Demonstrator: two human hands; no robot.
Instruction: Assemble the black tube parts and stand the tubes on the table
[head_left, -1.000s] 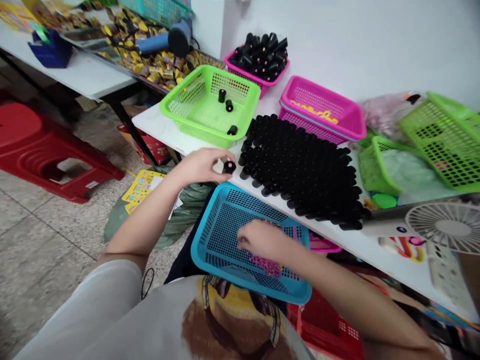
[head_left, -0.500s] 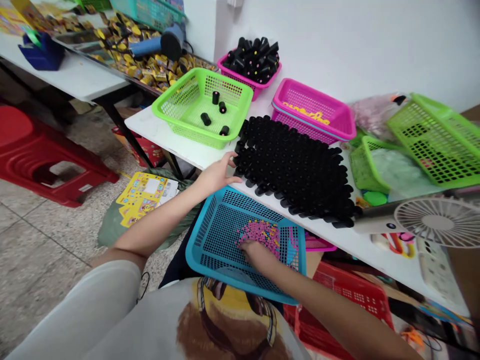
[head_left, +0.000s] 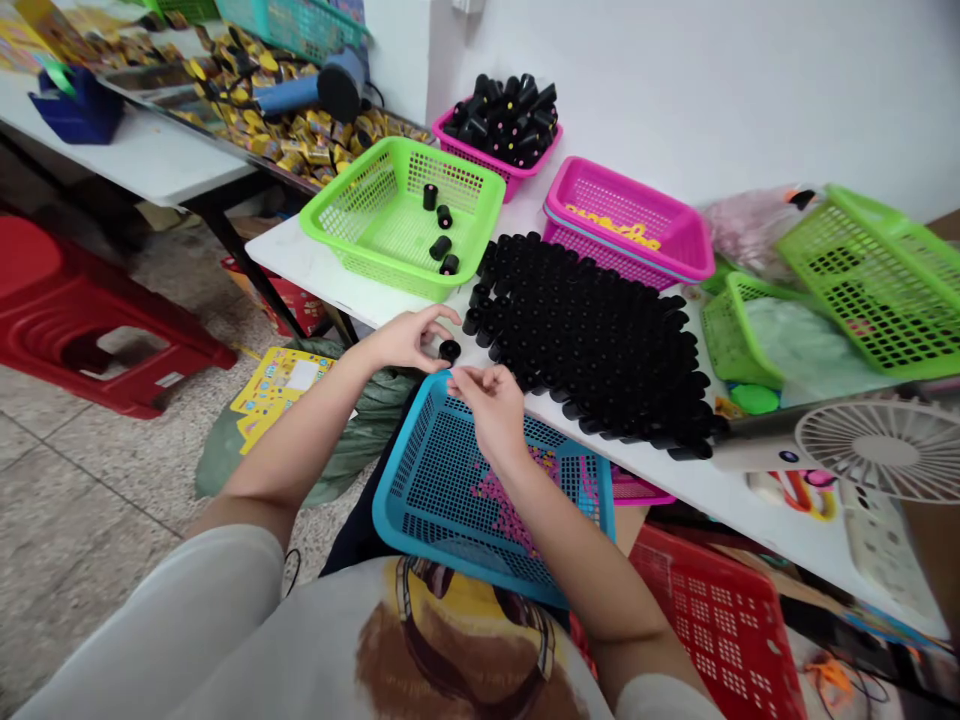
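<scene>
At the table's front edge, a short black plastic cylinder [head_left: 449, 350] sits in the curl of my left hand [head_left: 409, 338], thumb and fingers around it. My right hand [head_left: 491, 400] is just to its right, thumb and fingertips pinched on a tiny pink piece [head_left: 452, 384]. Beneath my right hand, a blue basket [head_left: 397, 470] rests on my lap with a heap of small pink and yellow pieces [head_left: 510, 505]. Many similar black cylinders [head_left: 592, 330] stand packed together on the table to the right of my hands.
A green basket [head_left: 360, 262] holding several black cylinders stands behind my left hand. Pink baskets [head_left: 630, 200] line the wall side. On the right are a fan [head_left: 870, 447] and tilted green basket [head_left: 885, 290]. A red stool [head_left: 97, 310] stands left.
My right hand has risen from the blue basket to my left hand with a pink piece. My left hand has drawn back from the group with one black cylinder. Another cylinder in the green basket has shifted.
</scene>
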